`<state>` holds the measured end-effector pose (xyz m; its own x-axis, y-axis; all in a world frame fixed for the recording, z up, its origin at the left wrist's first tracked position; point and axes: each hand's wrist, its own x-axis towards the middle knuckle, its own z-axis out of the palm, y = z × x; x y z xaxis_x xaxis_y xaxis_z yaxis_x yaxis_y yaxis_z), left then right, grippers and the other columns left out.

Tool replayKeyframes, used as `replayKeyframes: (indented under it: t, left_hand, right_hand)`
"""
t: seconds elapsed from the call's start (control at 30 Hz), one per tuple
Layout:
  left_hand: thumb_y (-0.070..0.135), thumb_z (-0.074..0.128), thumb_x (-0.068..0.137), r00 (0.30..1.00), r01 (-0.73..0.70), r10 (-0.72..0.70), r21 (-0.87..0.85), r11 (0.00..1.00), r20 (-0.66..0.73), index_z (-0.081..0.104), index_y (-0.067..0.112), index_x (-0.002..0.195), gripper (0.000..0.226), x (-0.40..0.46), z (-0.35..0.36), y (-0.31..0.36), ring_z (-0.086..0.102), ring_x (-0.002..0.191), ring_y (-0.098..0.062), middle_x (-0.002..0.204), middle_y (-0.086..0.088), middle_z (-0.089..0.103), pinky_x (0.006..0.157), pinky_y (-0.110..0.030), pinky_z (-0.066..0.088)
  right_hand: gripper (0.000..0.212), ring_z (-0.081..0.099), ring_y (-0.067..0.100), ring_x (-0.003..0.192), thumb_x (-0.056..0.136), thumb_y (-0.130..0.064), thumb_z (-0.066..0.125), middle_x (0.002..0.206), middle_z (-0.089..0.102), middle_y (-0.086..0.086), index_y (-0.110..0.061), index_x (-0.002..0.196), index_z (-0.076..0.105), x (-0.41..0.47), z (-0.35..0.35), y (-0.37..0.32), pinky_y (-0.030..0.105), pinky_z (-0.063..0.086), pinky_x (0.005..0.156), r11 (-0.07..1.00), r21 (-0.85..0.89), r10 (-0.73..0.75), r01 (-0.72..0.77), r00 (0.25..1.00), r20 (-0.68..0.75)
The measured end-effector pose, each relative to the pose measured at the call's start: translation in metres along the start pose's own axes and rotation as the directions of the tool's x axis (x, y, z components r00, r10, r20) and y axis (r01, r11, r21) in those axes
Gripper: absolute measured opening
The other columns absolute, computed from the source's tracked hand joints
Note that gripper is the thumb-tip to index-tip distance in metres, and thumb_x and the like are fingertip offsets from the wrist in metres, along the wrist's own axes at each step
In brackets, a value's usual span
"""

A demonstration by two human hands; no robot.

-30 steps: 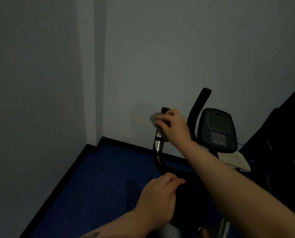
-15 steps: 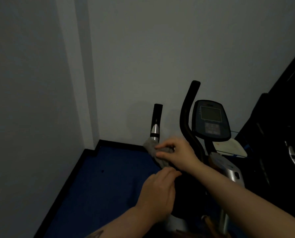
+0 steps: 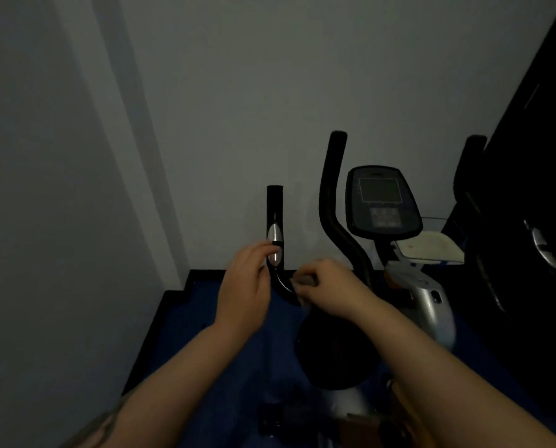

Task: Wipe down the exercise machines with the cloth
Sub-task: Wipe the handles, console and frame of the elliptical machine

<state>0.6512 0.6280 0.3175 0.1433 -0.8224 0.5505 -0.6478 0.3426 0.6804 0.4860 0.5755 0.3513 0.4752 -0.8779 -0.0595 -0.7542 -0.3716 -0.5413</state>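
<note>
Both hands are being used: left hand (image 3: 247, 286) is curled round the handlebar (image 3: 275, 234), right hand (image 3: 326, 286) is pinching the cloth (image 3: 304, 281), which is bunched and could be dropped.

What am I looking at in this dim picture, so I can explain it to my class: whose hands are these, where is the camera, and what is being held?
The camera sits on a person's head and looks forward and down, so both arms reach in from the bottom edge. Ahead is an exercise bike in the corner of a room with a blue floor. It has black handlebars and a screen. The left hand curls around the left handlebar, by its silver band. The right hand pinches a small grey cloth against the curved lower part of that bar, wiping it. Another dark machine stands at the right edge.
</note>
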Motion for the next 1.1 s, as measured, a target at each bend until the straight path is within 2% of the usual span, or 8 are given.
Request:
replayKeyframes:
  t: [0.13, 0.27, 0.47, 0.57, 0.73, 0.9, 1.03, 1.1]
  left_hand:
    - [0.014, 0.045, 0.093, 0.982, -0.152, 0.144, 0.058, 0.987, 0.125, 0.064, 0.013, 0.122, 0.035, 0.025, 0.003, -0.023, 0.045, 0.131, -0.013, 0.136, 0.001, 0.055, 0.110, -0.034, 0.037]
    - [0.028, 0.040, 0.098, 0.924, -0.265, 0.233, 0.068, 0.962, 0.303, 0.063, 0.013, 0.123, 0.037, 0.044, 0.010, -0.048, 0.028, 0.143, -0.011, 0.143, 0.002, 0.048, 0.115, -0.035, 0.028]
    - [0.030, 0.037, 0.101, 0.809, -0.487, 0.423, 0.061, 0.871, 0.407, 0.060, 0.015, 0.128, 0.038, 0.053, 0.001, -0.074, 0.024, 0.145, -0.015, 0.146, 0.001, 0.044, 0.113, -0.039, 0.030]
    - [0.032, 0.036, 0.102, 0.808, -0.474, 0.433, 0.004, 0.881, 0.399, 0.059, 0.017, 0.128, 0.038, 0.055, 0.004, -0.081, 0.023, 0.145, -0.014, 0.147, 0.003, 0.043, 0.112, -0.041, 0.032]
    - [0.032, 0.035, 0.102, 0.810, -0.455, 0.452, -0.088, 0.886, 0.373, 0.059, 0.018, 0.126, 0.037, 0.054, 0.011, -0.088, 0.021, 0.146, -0.014, 0.146, 0.005, 0.042, 0.113, -0.039, 0.029]
    - [0.033, 0.032, 0.102, 0.792, -0.479, 0.484, -0.113, 0.870, 0.373, 0.058, 0.019, 0.128, 0.039, 0.056, 0.012, -0.092, 0.022, 0.145, -0.015, 0.146, 0.003, 0.043, 0.112, -0.039, 0.028]
    - [0.037, 0.027, 0.103, 0.806, -0.428, 0.446, -0.136, 0.893, 0.390, 0.057, 0.020, 0.129, 0.044, 0.054, 0.015, -0.091, 0.018, 0.147, -0.015, 0.149, 0.006, 0.040, 0.112, -0.041, 0.029]
    - [0.037, 0.026, 0.103, 0.802, -0.434, 0.454, -0.143, 0.890, 0.388, 0.057, 0.019, 0.129, 0.045, 0.054, 0.015, -0.091, 0.018, 0.147, -0.015, 0.148, 0.005, 0.040, 0.112, -0.040, 0.027]
  right_hand:
    - [0.025, 0.058, 0.015, 0.105, 0.088, -0.031, 0.065, 0.111, 0.064, 0.000, -0.028, 0.112, 0.068, -0.018, -0.011, 0.022, 0.033, 0.050, 0.088, 0.992, -0.069, 0.096, -0.105, 0.989, -0.116]
    - [0.020, 0.058, 0.012, 0.101, 0.091, -0.025, 0.060, 0.106, 0.067, -0.002, -0.025, 0.109, 0.069, -0.011, 0.015, -0.011, 0.026, 0.048, 0.082, 0.990, 0.066, 0.137, -0.125, 0.966, -0.218]
    - [0.022, 0.050, 0.013, 0.108, 0.089, -0.032, 0.063, 0.109, 0.062, -0.010, -0.036, 0.110, 0.067, -0.019, 0.012, -0.010, 0.032, 0.045, 0.090, 0.954, -0.059, 0.267, -0.293, 0.926, -0.266]
    - [0.016, 0.059, 0.012, 0.103, 0.082, -0.034, 0.069, 0.101, 0.068, -0.013, -0.038, 0.097, 0.069, -0.019, 0.014, -0.013, 0.031, 0.049, 0.086, 0.916, 0.082, 0.394, -0.393, 0.839, -0.376]
    - [0.040, 0.057, 0.008, 0.099, 0.079, -0.036, 0.074, 0.108, 0.060, -0.009, -0.041, 0.112, 0.053, -0.021, 0.031, -0.033, 0.031, 0.050, 0.085, 0.896, 0.189, 0.444, -0.402, 0.816, -0.369]
    - [0.029, 0.053, 0.013, 0.104, 0.084, -0.039, 0.069, 0.108, 0.061, -0.010, -0.035, 0.112, 0.063, -0.031, 0.044, -0.038, 0.031, 0.048, 0.082, 0.824, 0.000, 0.432, -0.566, 0.627, -0.648]
    - [0.036, 0.054, 0.005, 0.108, 0.085, -0.040, 0.068, 0.115, 0.061, -0.016, -0.040, 0.120, 0.062, -0.032, 0.038, -0.044, 0.022, 0.045, 0.089, 0.850, -0.020, 0.437, -0.527, 0.725, -0.531]
    - [0.038, 0.054, 0.003, 0.108, 0.085, -0.037, 0.069, 0.119, 0.060, -0.015, -0.039, 0.122, 0.062, -0.041, 0.019, -0.035, 0.021, 0.045, 0.088, 0.822, 0.069, 0.525, -0.565, 0.706, -0.476]
